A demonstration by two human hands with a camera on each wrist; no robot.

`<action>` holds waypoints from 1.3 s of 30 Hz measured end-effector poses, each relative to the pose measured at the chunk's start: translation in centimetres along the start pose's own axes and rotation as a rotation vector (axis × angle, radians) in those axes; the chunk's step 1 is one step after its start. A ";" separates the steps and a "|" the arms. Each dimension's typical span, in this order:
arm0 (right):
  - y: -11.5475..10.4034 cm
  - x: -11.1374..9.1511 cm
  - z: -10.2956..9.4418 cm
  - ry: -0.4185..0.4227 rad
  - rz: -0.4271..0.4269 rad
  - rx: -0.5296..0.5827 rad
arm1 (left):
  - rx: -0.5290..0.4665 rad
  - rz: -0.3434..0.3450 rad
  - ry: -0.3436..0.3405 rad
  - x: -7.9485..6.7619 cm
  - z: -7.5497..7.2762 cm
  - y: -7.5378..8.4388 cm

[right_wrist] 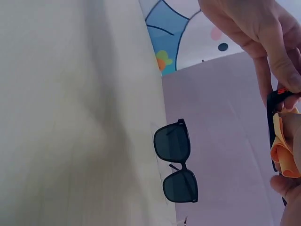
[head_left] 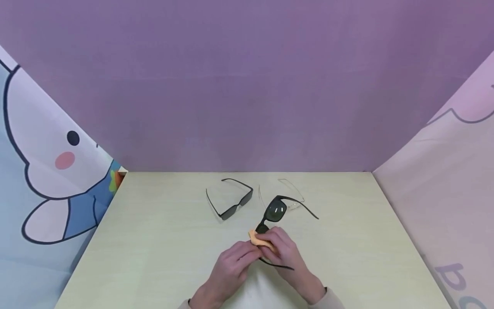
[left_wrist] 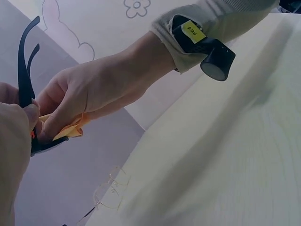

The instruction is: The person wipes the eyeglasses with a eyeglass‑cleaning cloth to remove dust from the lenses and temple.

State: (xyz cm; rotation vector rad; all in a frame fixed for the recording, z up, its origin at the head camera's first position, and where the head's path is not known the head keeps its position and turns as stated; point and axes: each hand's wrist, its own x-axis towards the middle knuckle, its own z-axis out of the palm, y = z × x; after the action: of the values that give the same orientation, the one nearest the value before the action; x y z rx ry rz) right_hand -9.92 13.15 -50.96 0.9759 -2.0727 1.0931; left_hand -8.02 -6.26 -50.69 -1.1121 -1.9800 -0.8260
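Note:
Both hands meet over the front middle of the table on black sunglasses, which are tilted with their temple arms unfolded. My left hand pinches the frame at its near end, beside the hinge. With the right hand I press a folded orange cloth against the near lens, fingers on one side and thumb on the other. That lens is mostly hidden by cloth and fingers; the far lens shows dark and glossy. In the right wrist view, the cloth bunches over the frame below the left hand.
Another pair of dark sunglasses lies unfolded on the table, behind and left of the hands. Thin gold-rimmed glasses lie behind the held pair, partly covered by it. A purple backdrop rises at the table's far edge, with printed cloth walls at the sides.

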 end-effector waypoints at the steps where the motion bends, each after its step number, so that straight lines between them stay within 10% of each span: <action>1: 0.0 0.0 0.0 -0.004 0.000 -0.001 | 0.001 0.001 0.002 0.0 0.0 0.0; 10: 0.6 0.0 -0.1 0.088 0.062 -0.159 | -0.018 -0.016 -0.006 -0.2 0.1 0.1; 22: -0.4 -0.7 1.1 0.070 0.048 0.012 | 0.002 0.008 0.024 -0.4 0.2 -0.1; 39: 1.5 0.9 -2.3 0.177 0.206 -0.090 | -0.009 -0.021 0.000 -0.5 0.1 0.1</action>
State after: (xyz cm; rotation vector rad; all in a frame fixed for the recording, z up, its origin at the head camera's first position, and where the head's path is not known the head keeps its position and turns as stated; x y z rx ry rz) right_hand -11.25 15.40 -49.81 0.6092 -2.0901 1.1331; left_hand -7.77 -6.33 -51.17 -1.0982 -1.9925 -0.8464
